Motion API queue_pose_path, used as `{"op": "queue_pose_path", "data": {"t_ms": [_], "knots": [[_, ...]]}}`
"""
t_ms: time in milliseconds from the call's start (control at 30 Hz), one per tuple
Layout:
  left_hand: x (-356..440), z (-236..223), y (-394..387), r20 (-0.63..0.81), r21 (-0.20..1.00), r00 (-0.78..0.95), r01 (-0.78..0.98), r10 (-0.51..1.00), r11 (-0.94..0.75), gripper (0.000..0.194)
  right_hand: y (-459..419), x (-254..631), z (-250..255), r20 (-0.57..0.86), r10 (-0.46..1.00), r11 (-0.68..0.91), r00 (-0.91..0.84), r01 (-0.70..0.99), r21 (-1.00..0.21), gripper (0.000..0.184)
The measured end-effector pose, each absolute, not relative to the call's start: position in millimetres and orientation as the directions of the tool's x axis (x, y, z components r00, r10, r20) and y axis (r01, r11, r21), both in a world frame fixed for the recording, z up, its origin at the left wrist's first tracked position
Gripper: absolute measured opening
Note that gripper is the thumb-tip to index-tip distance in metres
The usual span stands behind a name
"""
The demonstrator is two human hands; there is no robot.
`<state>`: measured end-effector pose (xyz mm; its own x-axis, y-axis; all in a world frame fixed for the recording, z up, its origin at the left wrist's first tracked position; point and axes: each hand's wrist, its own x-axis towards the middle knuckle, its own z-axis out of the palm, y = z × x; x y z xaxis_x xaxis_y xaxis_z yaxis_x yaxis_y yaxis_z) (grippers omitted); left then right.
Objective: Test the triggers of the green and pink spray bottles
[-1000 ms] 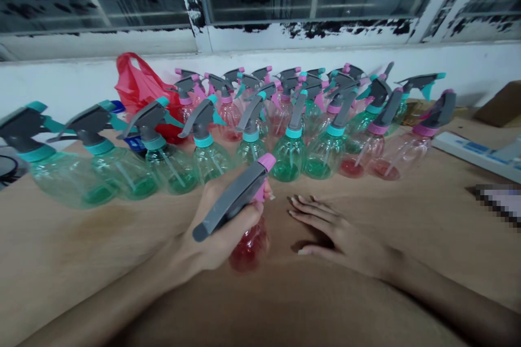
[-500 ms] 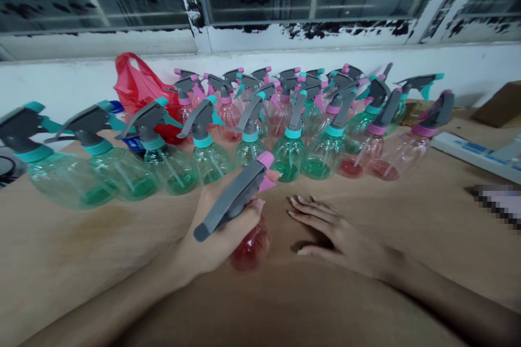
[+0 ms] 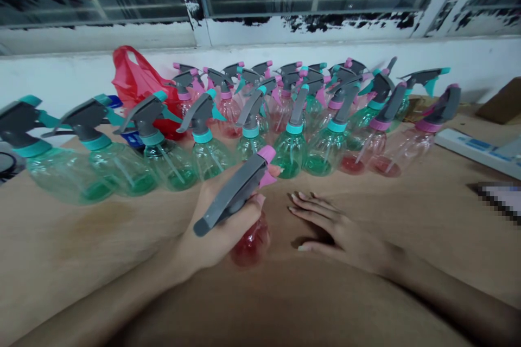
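My left hand [image 3: 222,222] is wrapped round the neck of a spray bottle [image 3: 250,244] with a clear red body and a grey head with pink nozzle and trigger. Its head slants up to the right; my fingers hide the collar. To the right, my right hand [image 3: 334,227] lies palm down on the wooden table [image 3: 163,303], fingers stretched out, holding nothing. Just beyond my hands stands a curved front row of spray bottles, mostly green ones like this green spray bottle [image 3: 291,157], with red ones such as this red spray bottle [image 3: 362,149] at the right.
More pink- and teal-trimmed spray bottles crowd behind the front row. A red plastic bag [image 3: 138,78] stands at the back left. On the right are a white flat box [image 3: 472,152], a brown cardboard box [image 3: 502,103] and a blurred-out flat object [image 3: 502,200]. A white wall runs behind.
The view has tilted slightly, so the bottles and bag sit a little higher in the picture. Both hands and the held spray bottle keep nearly the same place.
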<state>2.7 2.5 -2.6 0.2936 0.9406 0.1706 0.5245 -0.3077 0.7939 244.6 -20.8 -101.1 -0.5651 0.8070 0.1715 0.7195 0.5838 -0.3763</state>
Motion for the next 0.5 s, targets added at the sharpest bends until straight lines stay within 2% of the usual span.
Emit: {"op": "queue_pose_path", "data": {"t_ms": [200, 500], "knots": [[2.2, -1.7, 3.8, 0.216, 0.759, 0.306, 0.544, 0.927, -0.357, 0.016, -20.5, 245.2, -103.7, 0.162, 0.807, 0.584, -0.568, 0.726, -0.363, 0.062], [2.5, 0.2, 4.5, 0.208, 0.753, 0.342, 0.542, 0.916, -0.373, 0.015, -21.9, 244.1, -101.6, 0.178, 0.809, 0.583, -0.561, 0.726, -0.363, 0.062]]}}
